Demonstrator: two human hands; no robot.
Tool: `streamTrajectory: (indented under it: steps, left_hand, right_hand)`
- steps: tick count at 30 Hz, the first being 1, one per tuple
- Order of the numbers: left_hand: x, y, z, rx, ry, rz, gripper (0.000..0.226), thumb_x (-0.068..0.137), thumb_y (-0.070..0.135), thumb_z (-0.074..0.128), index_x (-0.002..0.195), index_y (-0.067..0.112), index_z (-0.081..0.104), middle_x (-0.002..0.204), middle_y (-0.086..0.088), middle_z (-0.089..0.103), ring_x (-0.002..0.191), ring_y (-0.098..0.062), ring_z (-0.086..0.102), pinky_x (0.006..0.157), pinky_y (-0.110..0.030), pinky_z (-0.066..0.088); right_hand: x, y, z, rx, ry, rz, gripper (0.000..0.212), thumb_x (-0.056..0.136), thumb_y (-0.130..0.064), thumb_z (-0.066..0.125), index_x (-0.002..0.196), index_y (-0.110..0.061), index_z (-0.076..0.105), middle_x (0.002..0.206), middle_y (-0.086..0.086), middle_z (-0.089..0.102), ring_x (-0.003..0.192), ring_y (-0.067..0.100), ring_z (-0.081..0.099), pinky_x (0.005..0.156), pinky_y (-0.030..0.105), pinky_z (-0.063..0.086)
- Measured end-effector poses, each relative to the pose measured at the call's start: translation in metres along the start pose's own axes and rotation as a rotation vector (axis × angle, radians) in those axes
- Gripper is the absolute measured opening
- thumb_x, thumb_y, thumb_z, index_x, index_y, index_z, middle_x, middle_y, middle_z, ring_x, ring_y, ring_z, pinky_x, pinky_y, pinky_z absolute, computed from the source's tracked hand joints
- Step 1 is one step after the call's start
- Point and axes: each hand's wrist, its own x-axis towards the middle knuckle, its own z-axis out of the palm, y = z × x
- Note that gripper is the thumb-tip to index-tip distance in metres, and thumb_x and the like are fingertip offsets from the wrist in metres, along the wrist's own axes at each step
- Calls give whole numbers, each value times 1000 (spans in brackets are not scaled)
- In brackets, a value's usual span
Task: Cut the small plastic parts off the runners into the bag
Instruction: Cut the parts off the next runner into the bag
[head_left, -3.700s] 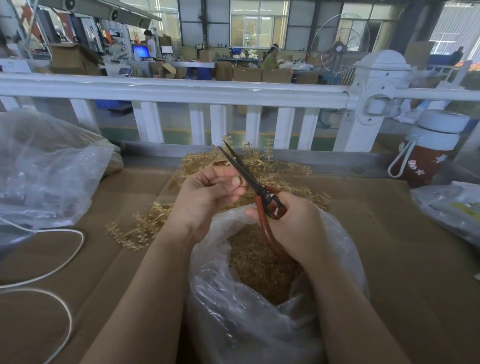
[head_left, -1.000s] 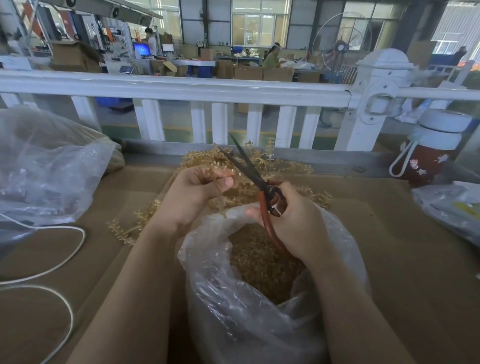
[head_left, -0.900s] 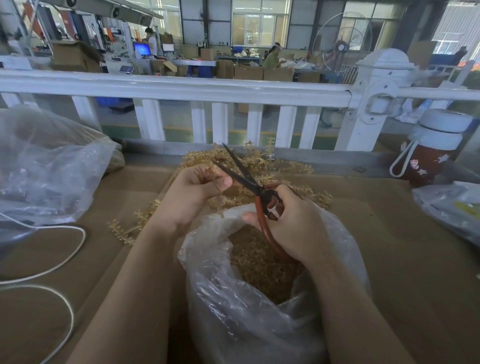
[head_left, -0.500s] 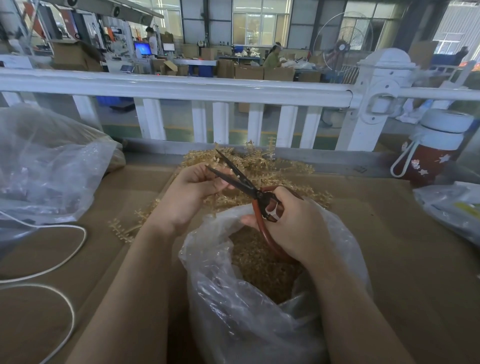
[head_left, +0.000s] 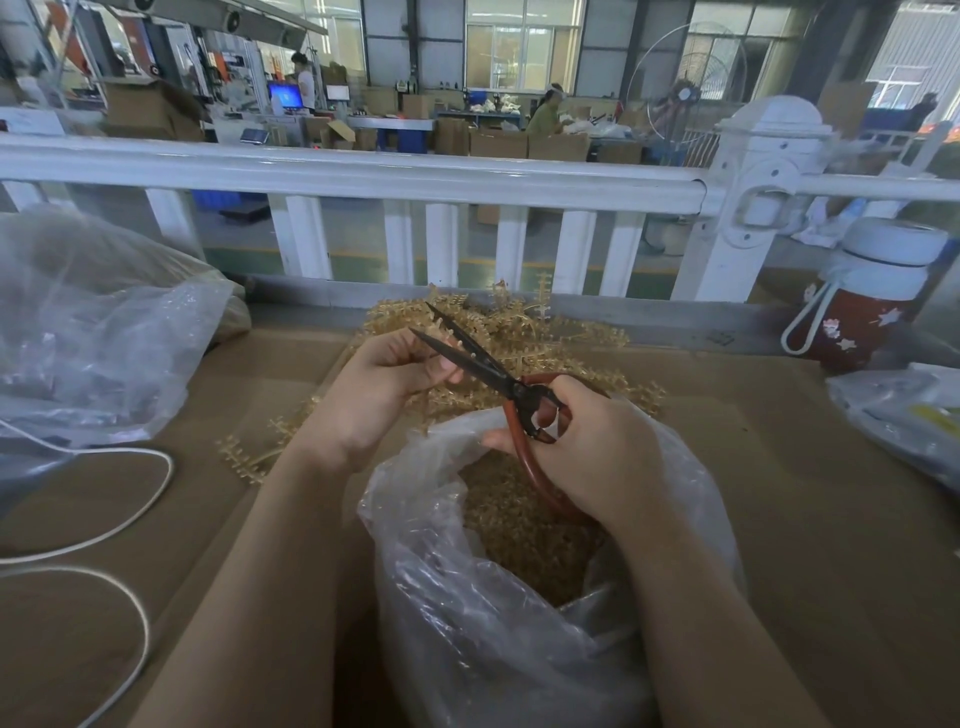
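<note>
- Factory floor in the background, behind a white railing (head_left: 363, 176); in front of it lies a bench covered in brown cardboard (head_left: 810, 519).
- Head view: a clear plastic bag (head_left: 493, 623) stands open at the near edge, partly filled with small tan cut parts (head_left: 519, 525).
- Behind the bag, a heap of tan plastic runners (head_left: 550, 332) lies on the cardboard, with small parts branching off thin stems like fishbones.
- Left hand (head_left: 384, 384) is curled around one runner, pinching it just above the bag's far rim; most of that runner is hidden by the fingers.
- Right hand (head_left: 597, 447) grips the red handles of the scissors (head_left: 488, 369), whose dark blades stand parted beside the left fingertips.
- Risk, as a judgement: the blades sit very near the left thumb, so a hurried snip could nick it.
- Parts cut that far back may drop outside the bag.
- Off to the right stands a red bottle (head_left: 857, 312); a white cord (head_left: 104, 499) lies left.
</note>
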Motion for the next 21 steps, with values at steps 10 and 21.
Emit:
streamTrajectory:
  steps: [10, 21]
  left_hand:
    - [-2, 3, 2, -30, 12, 20, 17, 77, 18, 66, 84, 2, 67, 72, 3, 70, 68, -5, 62, 66, -12, 46]
    - [-3, 2, 3, -11, 13, 11, 19, 73, 15, 72, 89, 5, 72, 83, -8, 74, 80, -19, 68, 77, -24, 55]
  right_hand:
    - [-1, 0, 0, -8, 54, -11, 64, 65, -90, 52, 93, -33, 64, 71, -25, 55, 63, -11, 51, 54, 9, 36]
    - [1, -2, 0, 1, 7, -9, 79, 60, -97, 42, 101, -33, 64, 76, -25, 59, 66, -7, 55, 55, 15, 45]
